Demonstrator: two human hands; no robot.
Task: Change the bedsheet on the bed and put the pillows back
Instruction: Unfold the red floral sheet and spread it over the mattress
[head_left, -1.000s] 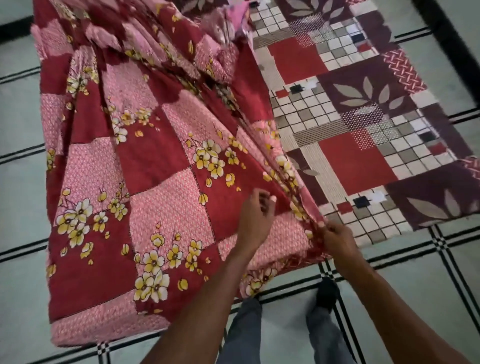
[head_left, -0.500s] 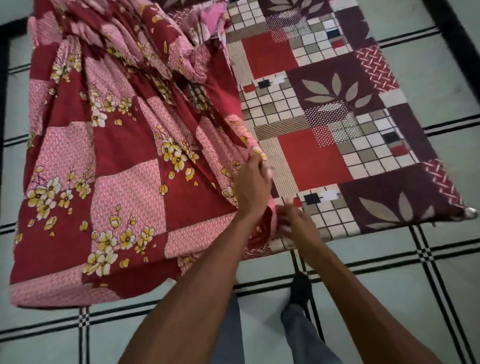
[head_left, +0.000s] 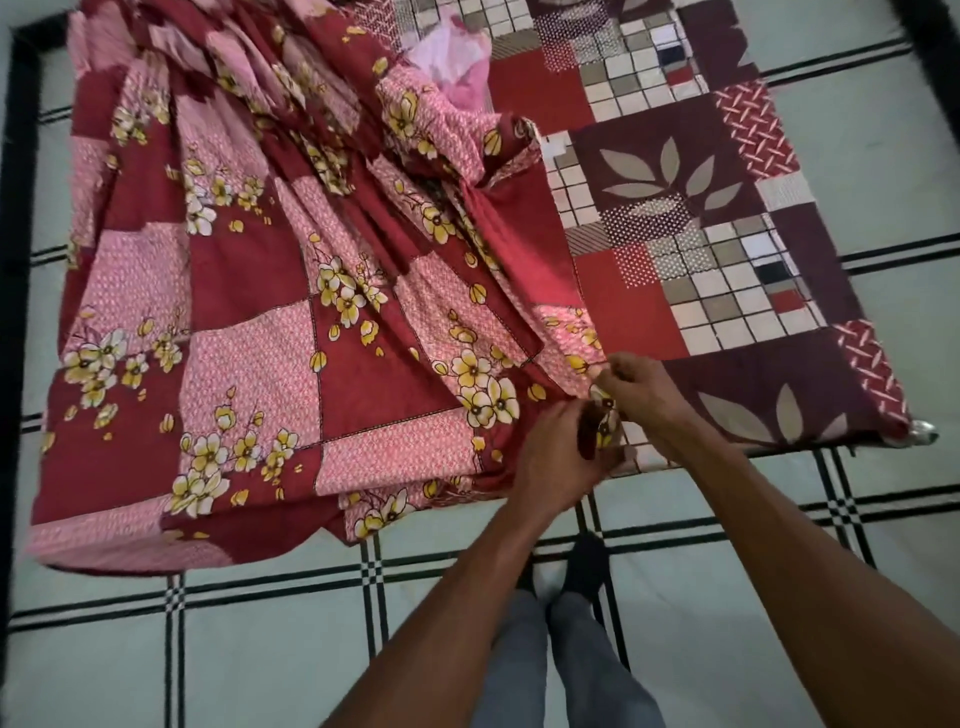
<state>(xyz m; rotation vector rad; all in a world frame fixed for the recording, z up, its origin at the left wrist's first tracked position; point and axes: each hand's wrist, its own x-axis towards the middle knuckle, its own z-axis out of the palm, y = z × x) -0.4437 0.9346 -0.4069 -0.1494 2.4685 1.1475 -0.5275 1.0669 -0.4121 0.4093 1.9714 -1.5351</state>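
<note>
I've gathered the floral sheet (head_left: 311, 332) toward the bed's (head_left: 779, 374) near edge, both hands (head_left: 602, 421) now pinching its bunched hem, ready to spread.

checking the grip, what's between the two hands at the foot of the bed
In the head view, a bunched fold of the floral sheet fills the gap: the left hand grips it from below, the right hand pinches its edge above.

A pale green tiled floor (head_left: 727, 597), crossed by black-and-white checked grid lines (head_left: 370, 569), fills the lower frame and shows again at the upper right. A dark band (head_left: 15, 208) runs down the left edge. Soft, even light falls across the tiles.
</note>
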